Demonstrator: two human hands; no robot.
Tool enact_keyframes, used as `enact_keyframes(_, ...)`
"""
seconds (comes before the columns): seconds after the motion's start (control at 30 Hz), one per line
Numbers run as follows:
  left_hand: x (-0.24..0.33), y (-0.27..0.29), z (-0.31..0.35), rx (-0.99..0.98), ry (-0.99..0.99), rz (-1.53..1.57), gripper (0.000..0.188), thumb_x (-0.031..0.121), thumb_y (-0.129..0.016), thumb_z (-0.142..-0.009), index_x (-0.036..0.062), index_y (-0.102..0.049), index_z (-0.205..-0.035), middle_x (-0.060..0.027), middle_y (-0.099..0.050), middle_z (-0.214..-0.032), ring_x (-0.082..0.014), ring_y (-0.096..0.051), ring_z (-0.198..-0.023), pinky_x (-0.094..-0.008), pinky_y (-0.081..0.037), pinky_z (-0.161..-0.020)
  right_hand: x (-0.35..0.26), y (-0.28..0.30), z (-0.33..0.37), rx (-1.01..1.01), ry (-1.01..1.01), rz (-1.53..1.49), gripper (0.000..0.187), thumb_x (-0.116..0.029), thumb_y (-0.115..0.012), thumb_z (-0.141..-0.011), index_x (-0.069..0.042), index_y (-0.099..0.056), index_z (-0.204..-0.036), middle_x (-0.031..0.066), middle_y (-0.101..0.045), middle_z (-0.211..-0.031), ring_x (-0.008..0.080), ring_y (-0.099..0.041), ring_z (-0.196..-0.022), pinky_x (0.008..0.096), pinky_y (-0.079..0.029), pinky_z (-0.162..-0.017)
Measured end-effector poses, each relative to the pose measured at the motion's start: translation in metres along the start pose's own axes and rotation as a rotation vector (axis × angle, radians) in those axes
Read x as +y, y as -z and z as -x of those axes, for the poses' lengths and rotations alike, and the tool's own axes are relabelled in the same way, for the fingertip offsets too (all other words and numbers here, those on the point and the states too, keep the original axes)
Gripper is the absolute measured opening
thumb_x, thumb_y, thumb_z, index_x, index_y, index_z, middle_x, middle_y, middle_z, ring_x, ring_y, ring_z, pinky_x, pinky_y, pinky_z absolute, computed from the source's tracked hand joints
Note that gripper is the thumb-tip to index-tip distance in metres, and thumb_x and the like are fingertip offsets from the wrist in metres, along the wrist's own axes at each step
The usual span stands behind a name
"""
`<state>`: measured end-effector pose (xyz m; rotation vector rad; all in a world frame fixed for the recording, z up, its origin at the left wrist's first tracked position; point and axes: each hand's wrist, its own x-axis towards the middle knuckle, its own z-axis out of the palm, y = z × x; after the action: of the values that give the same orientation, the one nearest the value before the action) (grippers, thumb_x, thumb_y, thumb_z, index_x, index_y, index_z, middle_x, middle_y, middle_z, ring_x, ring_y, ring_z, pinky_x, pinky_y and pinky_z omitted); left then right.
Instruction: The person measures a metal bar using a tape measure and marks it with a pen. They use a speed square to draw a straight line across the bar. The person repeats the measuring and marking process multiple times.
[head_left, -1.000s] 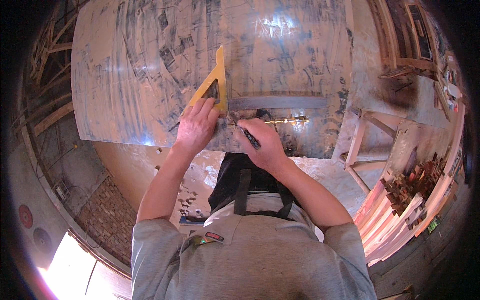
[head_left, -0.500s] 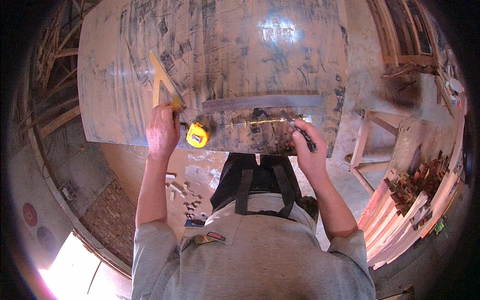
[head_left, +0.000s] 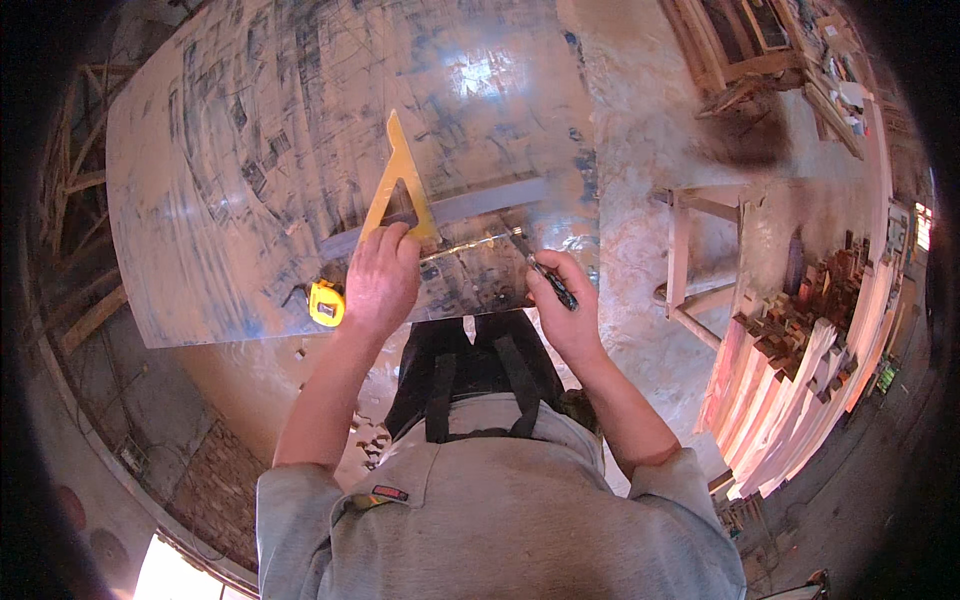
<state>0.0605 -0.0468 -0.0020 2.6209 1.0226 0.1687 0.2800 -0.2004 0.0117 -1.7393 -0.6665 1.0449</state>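
Observation:
My left hand (head_left: 383,275) is closed on the base of a yellow set square (head_left: 397,165). Its pointed end faces away from me, and it lies across a long grey-brown wooden strip (head_left: 490,199). In my right hand (head_left: 565,305) is a slim black-handled tool (head_left: 553,283) with a narrow grey end; its exact kind is unclear. That end points at the right part of a thin, shiny gold-coloured strip (head_left: 470,243) on the near side of the wood. A yellow tape measure (head_left: 327,304) sits left of my left hand, near the table edge.
The scuffed, dark-streaked table (head_left: 330,100) spreads out in front of me. To the right stand a wooden frame (head_left: 690,260) and a pile of small wood offcuts (head_left: 810,310) beside long pale boards (head_left: 780,410). More timber framing (head_left: 90,190) is at the left.
My left hand has carried the set square right, past the tape measure and onto the wooden strip. My right hand still holds the tool by the gold strip. The whole view has turned and shifted.

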Motion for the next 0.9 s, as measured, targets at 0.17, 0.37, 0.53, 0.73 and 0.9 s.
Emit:
enact_keyframes(0.17, 0.008, -0.008, -0.014, 0.022, -0.037, -0.027, 0.021, 0.005, -0.067, -0.082, 0.0006, -0.060, -0.102, -0.0164, -0.066, -0.116, -0.0367, -0.063, -0.107, -0.0461, -0.052, -0.093, 0.008, 0.012, 0.002, 0.050, -0.013, 0.009, 0.023, -0.005, -0.072, -0.091, 0.002, -0.065, -0.112, 0.0087, -0.064, -0.098, 0.0164, -0.062, -0.092, 0.0296, -0.050, -0.084)
enact_keyframes(0.37, -0.035, 0.016, -0.008, 0.093, 0.185, -0.069, 0.019, 0.003, -0.069, -0.081, 0.0069, -0.064, -0.099, -0.0154, -0.066, -0.107, -0.0360, -0.062, -0.104, -0.0461, -0.052, -0.092, 0.003, 0.029, -0.007, 0.099, -0.127, 0.015, 0.017, -0.013, -0.072, -0.094, 0.001, -0.068, -0.103, 0.0020, -0.064, -0.085, 0.0092, -0.059, -0.072, 0.0255, -0.047, -0.064)
enact_keyframes(0.53, -0.110, 0.032, 0.030, -0.006, 0.675, -0.195, 0.025, 0.015, -0.066, -0.088, 0.0049, -0.061, -0.110, -0.0210, -0.067, -0.106, -0.0422, -0.064, -0.103, -0.0526, -0.053, -0.087, 0.014, 0.044, -0.032, -0.074, -0.400, 0.100, 0.040, -0.037, -0.068, -0.097, 0.002, -0.070, -0.090, 0.0042, -0.064, -0.067, 0.0131, -0.061, -0.062, 0.0307, -0.049, -0.061)
enact_keyframes(0.73, -0.163, 0.018, 0.088, -0.129, 0.934, -0.266, 0.031, 0.019, -0.064, -0.089, 0.0028, -0.061, -0.116, -0.0248, -0.068, -0.108, -0.0441, -0.063, -0.107, -0.0549, -0.050, -0.093, 0.036, 0.043, -0.058, -0.182, -0.340, 0.513, 0.065, -0.058, -0.055, -0.096, 0.004, -0.073, -0.084, 0.0232, -0.071, -0.077, 0.0412, -0.071, -0.076, 0.0488, -0.053, -0.072)
enact_keyframes(0.9, -0.169, 0.007, 0.108, -0.086, 0.945, -0.216, 0.029, 0.019, -0.065, -0.089, 0.0018, -0.061, -0.113, -0.0236, -0.066, -0.112, -0.0429, -0.062, -0.108, -0.0538, -0.050, -0.094, 0.045, 0.037, -0.070, -0.178, -0.237, 0.741, 0.065, -0.058, -0.053, -0.096, 0.003, -0.075, -0.087, 0.0294, -0.071, -0.084, 0.0478, -0.069, -0.085, 0.0542, -0.053, -0.078)
